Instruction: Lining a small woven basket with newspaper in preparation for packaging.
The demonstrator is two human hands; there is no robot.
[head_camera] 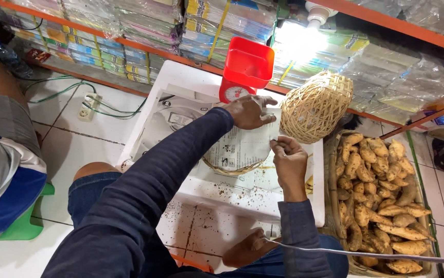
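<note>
Printed paper sheet (240, 146) lies over a shallow woven basket (232, 169), which sits on the white tabletop (242, 198). Only the basket's lower rim shows under the paper.

Your left hand (250, 111) rests flat on the sheet's top edge, fingers spread, pressing it down. No closed grip there.

Your right hand (288, 157) pinches the sheet's right edge between thumb and fingertips, so a narrow grip holding paper.

Just behind the left hand: a red kitchen scale (245, 72) with a red tray on top and a round dial at its front.

Right of the sheet, near your right hand: a rounded wicker basket (317, 105), tipped on its side.

Further right, on the floor: a large flat basket (331, 170) full of sweet potatoes (379, 195), soil on them.

Dirt crumbs (227, 193) scattered on the tabletop's near edge and the tiles below.

Back wall: shelf (144, 46) with stacked plastic packs. A power strip (87, 107) with green cable sits on the floor at left. A second person's leg (3, 154) shows at the far left edge.
</note>
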